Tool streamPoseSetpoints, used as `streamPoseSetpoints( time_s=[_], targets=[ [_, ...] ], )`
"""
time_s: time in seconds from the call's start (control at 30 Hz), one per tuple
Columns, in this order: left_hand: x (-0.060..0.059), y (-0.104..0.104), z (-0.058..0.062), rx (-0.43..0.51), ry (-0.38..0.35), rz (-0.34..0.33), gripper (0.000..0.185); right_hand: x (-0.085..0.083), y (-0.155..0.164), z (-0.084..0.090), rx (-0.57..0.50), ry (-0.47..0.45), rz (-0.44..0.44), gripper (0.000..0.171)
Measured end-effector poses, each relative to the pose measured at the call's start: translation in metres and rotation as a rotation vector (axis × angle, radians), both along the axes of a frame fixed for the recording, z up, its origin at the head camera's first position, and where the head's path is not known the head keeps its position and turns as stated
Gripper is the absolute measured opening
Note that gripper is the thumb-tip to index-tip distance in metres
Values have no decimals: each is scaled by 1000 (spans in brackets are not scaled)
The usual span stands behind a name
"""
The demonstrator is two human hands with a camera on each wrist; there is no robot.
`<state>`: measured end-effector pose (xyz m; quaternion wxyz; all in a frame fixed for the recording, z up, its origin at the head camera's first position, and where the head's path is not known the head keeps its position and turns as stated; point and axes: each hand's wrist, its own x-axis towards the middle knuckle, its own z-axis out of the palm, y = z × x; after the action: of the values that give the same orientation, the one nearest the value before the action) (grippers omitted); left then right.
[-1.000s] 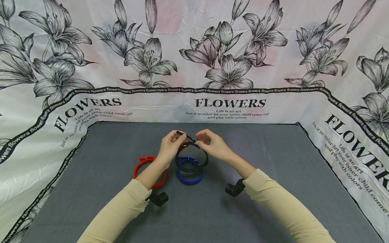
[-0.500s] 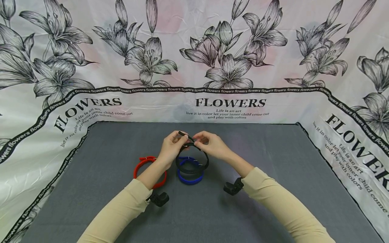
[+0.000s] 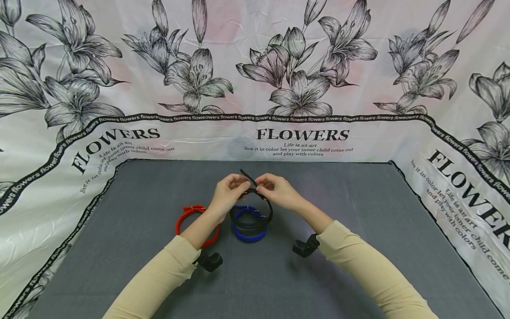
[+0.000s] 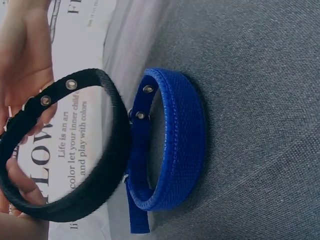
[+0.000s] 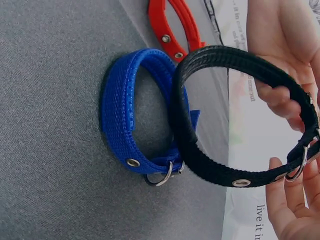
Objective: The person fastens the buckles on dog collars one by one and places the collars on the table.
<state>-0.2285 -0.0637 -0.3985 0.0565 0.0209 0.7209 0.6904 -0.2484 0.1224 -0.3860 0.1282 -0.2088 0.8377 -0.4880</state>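
Note:
A black collar (image 3: 272,212) hangs in a loop between both hands, raised over the table. My left hand (image 3: 226,195) pinches it near the buckle from the left. From the right, my right hand (image 3: 280,193) pinches the strap by the same spot. The strap's loose tail (image 3: 247,176) sticks up between the hands. In the right wrist view a metal D-ring (image 5: 300,165) and an eyelet (image 5: 241,183) show on the black band. Fingers partly cover the buckle. Behind the loop, a blue collar (image 4: 185,140) stands on its edge, buckled into a ring.
To the left, a red collar (image 3: 181,221), also closed into a ring, lies on the grey cloth (image 3: 255,283), partly behind the left forearm. A white flower-print sheet (image 3: 223,146) rises at the back and sides. A black wrist camera (image 3: 306,246) hangs under the right wrist.
The left fingers have slid down off the strap's tail toward the buckle, and the tail now points up more steeply. The right hand has shifted slightly. Blue and red collars stay put.

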Motion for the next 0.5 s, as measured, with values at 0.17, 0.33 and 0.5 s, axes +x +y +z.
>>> streamPoseSetpoints(
  time_s=[0.17, 0.33, 0.5],
  targets=[
    [0, 2, -2, -106, -11, -1, 21, 0, 0, 0, -71, -64, -12, 31],
    [1, 2, -3, -153, 4, -10, 27, 12, -2, 16, -91, -90, -17, 31],
    [3, 2, 1, -167, -8, -1, 27, 20, -3, 25, -136, -110, -10, 29]
  ],
)
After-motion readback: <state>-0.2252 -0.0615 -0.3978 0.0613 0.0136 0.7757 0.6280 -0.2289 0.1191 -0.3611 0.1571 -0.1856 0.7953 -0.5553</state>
